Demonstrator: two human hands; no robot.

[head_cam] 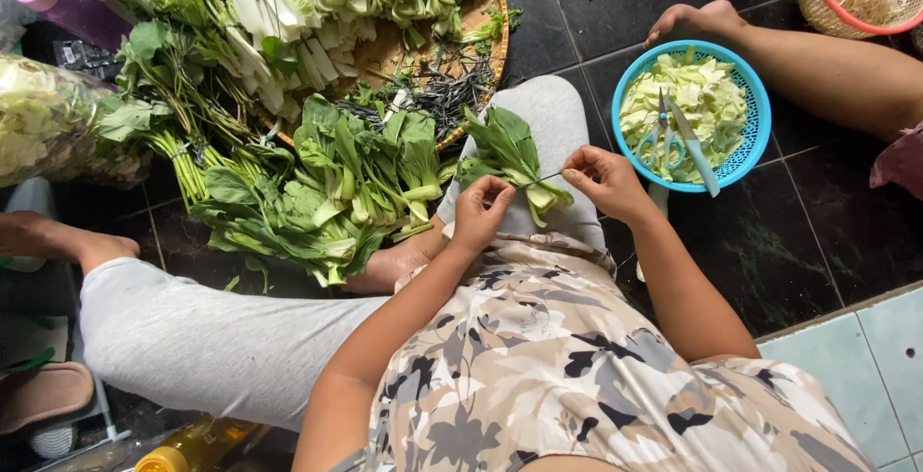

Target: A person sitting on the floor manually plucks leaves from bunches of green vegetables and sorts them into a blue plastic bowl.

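A small bunch of leafy greens [507, 150] lies across my raised knee. My left hand [481, 212] grips the bunch at its pale stems. My right hand [604, 179] pinches a thin dark tie strand that runs to the bunch's stems. A pile of the same greens [336, 188] lies on the floor to the left of my knee.
A round woven tray [486, 44] holds more greens and dark strands. A blue basket [753, 145] holds cut pale leaves, scissors [661, 136] and a knife [694, 150]. Another person's foot [697, 18] and leg lie beside it. A purple bottle [67, 3] is at far left, a bean-sprout basket [817, 1] at top right.
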